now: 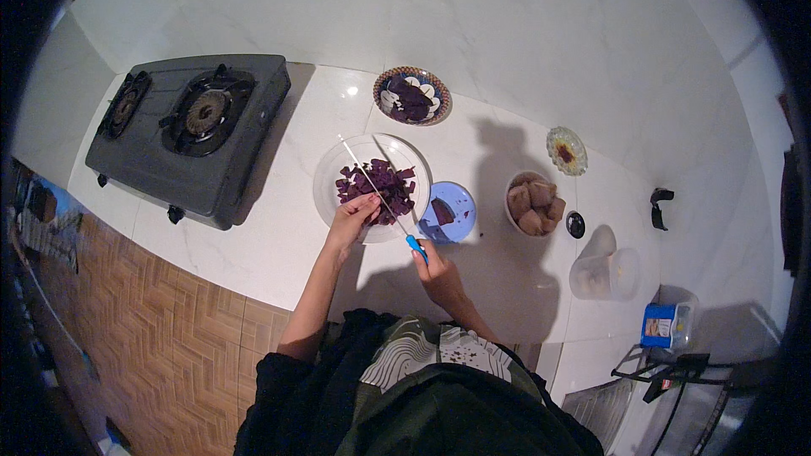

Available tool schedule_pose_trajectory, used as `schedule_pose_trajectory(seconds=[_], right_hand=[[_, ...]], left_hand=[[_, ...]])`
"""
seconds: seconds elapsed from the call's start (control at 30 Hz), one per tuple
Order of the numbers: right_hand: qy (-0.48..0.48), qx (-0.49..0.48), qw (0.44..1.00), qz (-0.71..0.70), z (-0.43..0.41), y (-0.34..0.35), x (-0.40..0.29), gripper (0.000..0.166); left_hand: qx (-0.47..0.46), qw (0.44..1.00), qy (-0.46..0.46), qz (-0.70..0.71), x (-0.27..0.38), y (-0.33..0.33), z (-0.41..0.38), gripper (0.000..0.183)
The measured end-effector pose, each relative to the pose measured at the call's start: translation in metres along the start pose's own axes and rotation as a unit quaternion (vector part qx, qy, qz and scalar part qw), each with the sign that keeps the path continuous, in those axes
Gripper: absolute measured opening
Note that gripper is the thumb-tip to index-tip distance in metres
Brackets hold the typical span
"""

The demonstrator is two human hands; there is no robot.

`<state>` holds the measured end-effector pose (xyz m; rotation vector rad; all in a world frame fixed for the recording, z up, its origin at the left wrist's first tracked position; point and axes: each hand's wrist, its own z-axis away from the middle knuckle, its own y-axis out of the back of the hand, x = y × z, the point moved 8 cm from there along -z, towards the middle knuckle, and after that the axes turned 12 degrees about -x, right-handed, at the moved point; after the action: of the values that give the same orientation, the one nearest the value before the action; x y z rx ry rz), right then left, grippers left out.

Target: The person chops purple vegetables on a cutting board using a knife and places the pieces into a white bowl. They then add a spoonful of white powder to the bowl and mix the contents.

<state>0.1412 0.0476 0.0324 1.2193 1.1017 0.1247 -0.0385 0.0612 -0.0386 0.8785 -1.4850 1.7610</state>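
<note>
My right hand grips the blue handle of a knife, its long thin blade slanting up and left over a clear plate. Chopped deep-purple pieces, apparently purple sweet potato, are heaped on the plate. Beside the blade, my left hand is pinched over the heap around what seems a small purple piece, mostly hidden by the fingers. Just right of the plate, a larger purple piece and small scraps lie on a round blue lid or dish.
A patterned bowl of larger purple pieces stands behind the plate. Rightward are a tub of brown chunks, a glass dish, a black lid and a translucent container. A two-burner gas stove stands left on the white counter.
</note>
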Motion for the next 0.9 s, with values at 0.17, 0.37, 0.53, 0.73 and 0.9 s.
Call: schedule_pose_trajectory(seconds=[0.17,0.37,0.53,0.73,0.9], right_hand=[[0.017,0.010,0.998,-0.058,-0.005,-0.001,0.000,0.019],[0.007,-0.040,0.997,-0.058,-0.006,-0.004,-0.008,0.020],[0.053,0.008,0.997,-0.059,-0.007,-0.003,-0.005,0.019],[0.027,0.021,0.999,0.023,-0.009,-0.010,0.005,0.018],[0.023,-0.018,0.999,-0.045,-0.012,0.004,-0.006,0.021]], left_hand=[[0.069,0.991,-0.023,0.110,0.011,0.006,0.006,0.019],[0.047,0.996,-0.019,0.072,0.018,0.010,0.007,0.021],[0.017,0.999,0.004,0.049,0.018,0.001,0.007,0.023],[0.038,0.996,-0.003,0.077,0.014,0.005,0.004,0.030],[0.092,0.992,-0.027,0.078,0.019,0.020,0.006,0.038]])
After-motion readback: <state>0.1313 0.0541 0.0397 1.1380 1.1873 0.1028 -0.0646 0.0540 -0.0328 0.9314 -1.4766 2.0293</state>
